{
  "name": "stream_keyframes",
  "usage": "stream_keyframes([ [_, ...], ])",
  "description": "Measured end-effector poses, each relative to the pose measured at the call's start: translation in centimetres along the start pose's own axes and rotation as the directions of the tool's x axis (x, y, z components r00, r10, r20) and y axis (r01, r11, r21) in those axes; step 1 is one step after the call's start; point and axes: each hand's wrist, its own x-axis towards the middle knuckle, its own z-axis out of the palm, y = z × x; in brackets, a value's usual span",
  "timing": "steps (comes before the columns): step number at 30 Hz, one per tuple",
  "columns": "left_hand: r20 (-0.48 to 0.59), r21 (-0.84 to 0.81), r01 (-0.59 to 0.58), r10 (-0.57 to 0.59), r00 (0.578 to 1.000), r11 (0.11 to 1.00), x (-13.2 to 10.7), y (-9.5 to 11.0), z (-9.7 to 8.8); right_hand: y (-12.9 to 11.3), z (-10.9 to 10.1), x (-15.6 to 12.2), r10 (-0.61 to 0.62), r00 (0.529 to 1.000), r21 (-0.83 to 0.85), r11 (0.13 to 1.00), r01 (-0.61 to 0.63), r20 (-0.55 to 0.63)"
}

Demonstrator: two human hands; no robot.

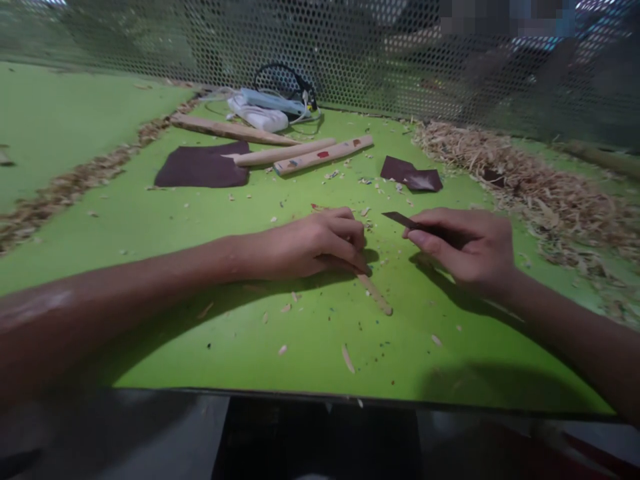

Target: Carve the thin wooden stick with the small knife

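My left hand [313,243] rests on the green table [150,227], fingers curled round a thin wooden stick [376,297] whose pale end pokes out toward me. My right hand [467,247] hovers just to the right, pinching a small dark piece of sandpaper [399,218] whose tip points left toward the stick. The two hands are a short gap apart.
Three longer wooden sticks [320,155] lie at the back centre beside a dark sandpaper sheet [203,167]. A crumpled dark sheet [413,175] lies behind my right hand. Wood shavings [530,180] pile at right. White and blue cables [265,110] sit by the mesh fence [350,47].
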Motion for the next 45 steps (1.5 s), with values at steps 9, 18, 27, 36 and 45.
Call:
stream_keyframes([
  [9,-0.01,-0.041,0.057,-0.057,0.998,0.998,0.0,-0.2,-0.2,-0.7,0.2,0.3,-0.195,0.945,0.038,0.981,0.192,0.263],
  [18,0.04,-0.15,0.11,-0.105,0.994,0.983,0.2,-0.1,-0.8,-1.4,0.9,-0.1,-0.307,0.86,-0.06,0.931,0.361,0.408],
  [27,0.039,-0.156,0.142,-0.137,0.99,0.977,0.2,-0.1,-0.9,-2.4,0.7,0.0,-0.394,0.821,-0.212,0.835,0.507,0.414],
  [36,-0.022,-0.091,0.038,-0.04,0.999,0.995,-0.7,-0.8,0.3,-2.9,1.3,-1.0,-0.432,0.827,-0.293,0.79,0.539,0.359],
  [45,0.051,-0.036,0.084,-0.082,0.995,0.996,0.0,0.1,-0.3,-2.7,1.8,-1.8,-0.394,0.848,-0.281,0.82,0.498,0.355],
])
